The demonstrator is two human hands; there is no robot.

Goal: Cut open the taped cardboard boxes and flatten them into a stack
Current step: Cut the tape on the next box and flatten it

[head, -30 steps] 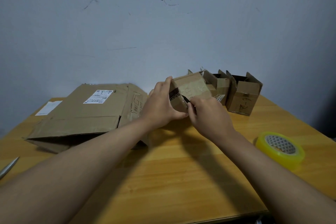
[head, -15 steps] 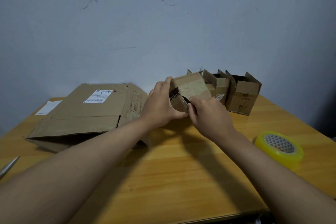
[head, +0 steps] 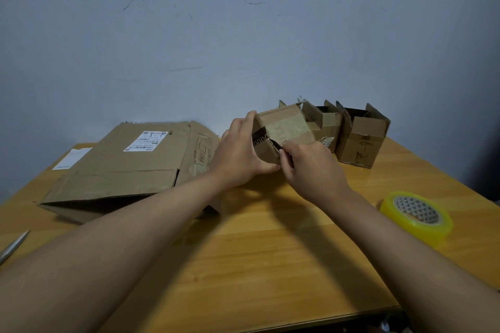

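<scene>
Gripping the small taped box (head: pixel 281 130), left hand (head: pixel 240 154) steadies while right hand (head: pixel 311 167) pinches its dark tape (head: pixel 274 143).

Metal object (head: pixel 13 247) at the bench's (head: pixel 270 265) left edge is cut off by the frame; type indeterminate. Shipping label (head: pixel 146 140) print is too small to read. Right hand (head: pixel 313 167) conceals what its fingers pinch against the small box (head: pixel 284 130).

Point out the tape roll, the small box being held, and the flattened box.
tape roll (head: pixel 392 212): head view, yellow outer side.
small box (head: pixel 286 127): head view, taped top face.
flattened box (head: pixel 108 170): head view, top panel.
</scene>
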